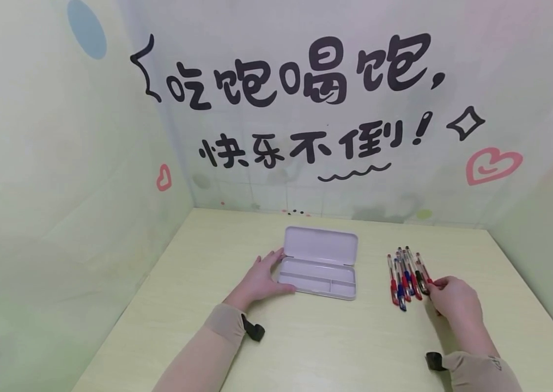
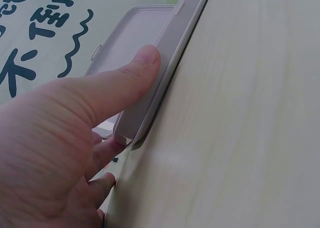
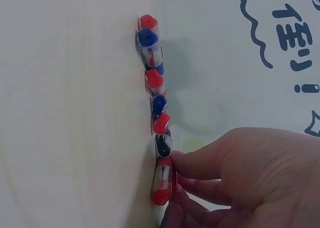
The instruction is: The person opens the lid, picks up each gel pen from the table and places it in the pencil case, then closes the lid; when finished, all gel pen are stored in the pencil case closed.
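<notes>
A pale lilac pencil case [image 1: 320,245] stands on the table with its lid raised, showing a long compartment at the back and two in front. My left hand [image 1: 258,280] holds its left end; in the left wrist view the thumb [image 2: 127,77] lies on the front wall and the other fingers reach round the corner. To the right lies a bunch of gel pens [image 1: 406,277] with red, blue and black caps. At its right side my right hand [image 1: 457,302] pinches a red pen [image 3: 162,180] between thumb and fingers.
A pale wood-grain table [image 1: 335,343] carries everything. Behind it stands a printed backdrop [image 1: 266,190] with large dark lettering, and similar panels close off both sides. Black straps with small dark blocks [image 1: 255,331] sit at both wrists.
</notes>
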`<act>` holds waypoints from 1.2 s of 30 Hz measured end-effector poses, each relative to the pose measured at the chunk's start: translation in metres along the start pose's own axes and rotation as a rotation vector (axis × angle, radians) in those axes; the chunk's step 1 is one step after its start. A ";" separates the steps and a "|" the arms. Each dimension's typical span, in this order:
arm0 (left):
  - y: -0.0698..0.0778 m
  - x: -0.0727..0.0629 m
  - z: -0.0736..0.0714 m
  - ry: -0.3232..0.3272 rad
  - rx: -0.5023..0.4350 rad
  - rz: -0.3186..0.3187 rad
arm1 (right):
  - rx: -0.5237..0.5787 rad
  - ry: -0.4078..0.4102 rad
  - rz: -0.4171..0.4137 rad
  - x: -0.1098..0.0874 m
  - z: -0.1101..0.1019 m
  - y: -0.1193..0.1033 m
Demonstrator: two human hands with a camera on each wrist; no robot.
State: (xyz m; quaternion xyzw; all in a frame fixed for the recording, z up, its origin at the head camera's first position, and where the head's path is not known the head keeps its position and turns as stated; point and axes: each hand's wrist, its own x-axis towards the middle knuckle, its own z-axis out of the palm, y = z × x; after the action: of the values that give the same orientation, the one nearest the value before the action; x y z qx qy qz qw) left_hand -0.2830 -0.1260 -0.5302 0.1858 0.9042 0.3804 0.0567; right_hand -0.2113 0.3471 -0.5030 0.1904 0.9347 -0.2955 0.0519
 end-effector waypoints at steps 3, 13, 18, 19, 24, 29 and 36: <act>0.001 0.000 0.000 0.000 -0.010 -0.002 | 0.032 -0.001 0.005 -0.001 0.000 -0.001; 0.000 0.000 0.000 -0.007 -0.011 -0.002 | -0.023 0.006 0.030 -0.001 -0.003 0.002; -0.002 0.001 0.002 -0.007 -0.004 -0.001 | -0.039 0.013 0.022 -0.003 -0.003 0.002; -0.002 0.001 0.001 -0.007 -0.004 -0.004 | -0.048 0.019 0.015 -0.003 -0.003 0.002; -0.002 0.001 0.001 -0.011 -0.008 -0.007 | -0.103 0.054 -0.010 -0.003 -0.004 -0.001; -0.005 0.002 0.002 -0.012 0.006 0.002 | -0.163 0.163 -0.120 -0.003 -0.004 -0.016; -0.006 0.002 0.002 -0.005 0.011 0.004 | -0.127 0.328 -0.352 -0.009 0.012 -0.047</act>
State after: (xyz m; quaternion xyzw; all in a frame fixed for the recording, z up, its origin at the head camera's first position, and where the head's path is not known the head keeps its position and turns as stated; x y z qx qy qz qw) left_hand -0.2859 -0.1277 -0.5360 0.1887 0.9058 0.3751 0.0574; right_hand -0.2212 0.3015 -0.4856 0.0662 0.9661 -0.2059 -0.1409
